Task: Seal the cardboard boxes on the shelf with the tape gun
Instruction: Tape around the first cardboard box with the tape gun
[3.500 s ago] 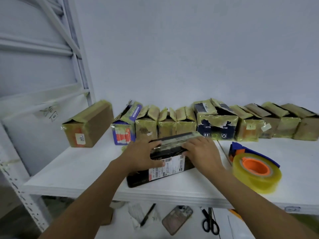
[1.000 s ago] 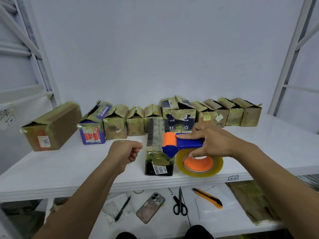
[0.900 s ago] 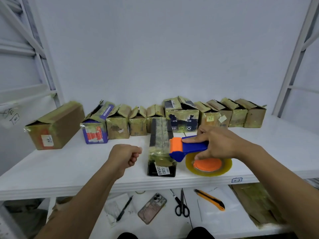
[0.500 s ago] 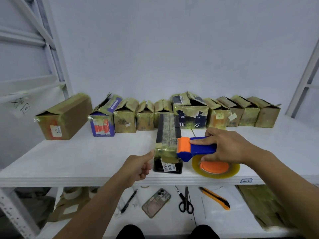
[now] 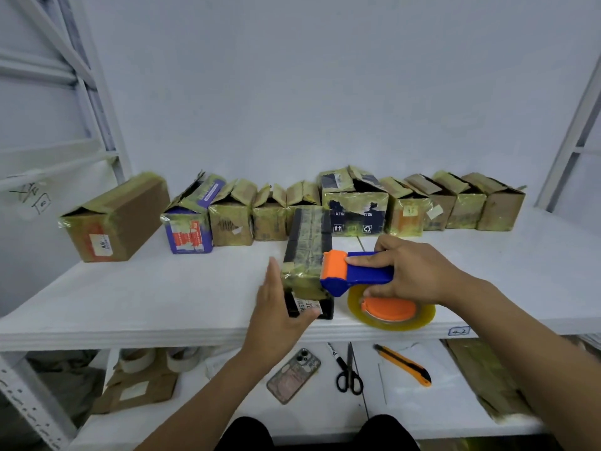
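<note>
On the upper shelf (image 5: pixel 146 297), close to its front edge, a long dark box (image 5: pixel 309 252) lies end-on to the person, its top already covered in yellowish tape. The right hand (image 5: pixel 416 271) is closed around the blue handle of the tape gun (image 5: pixel 367 271), whose orange head touches the box's near right top corner; the tape roll (image 5: pixel 422 317) hangs low, just above or touching the shelf. The left hand (image 5: pixel 279 307) is open, fingers straight, and lies flat against the box's left side and near end. It braces the box but does not grip it.

Risks, as judged:
- A pull of the gun toward the person could drag the box over the shelf edge, since only a flat palm restrains it.
- The head sits at a corner, so the strip may run askew or wrinkle.
- The cutter edge is near the left fingers, and a slip could nick them.
- The low roll may rub the shelf and stall the feed.

A row of boxes (image 5: pixel 354 209) at the back stands with flaps raised and appears unsealed. A phone (image 5: pixel 294 374) and scissors (image 5: pixel 348 372) lie on the shelf below, directly under the box.
</note>
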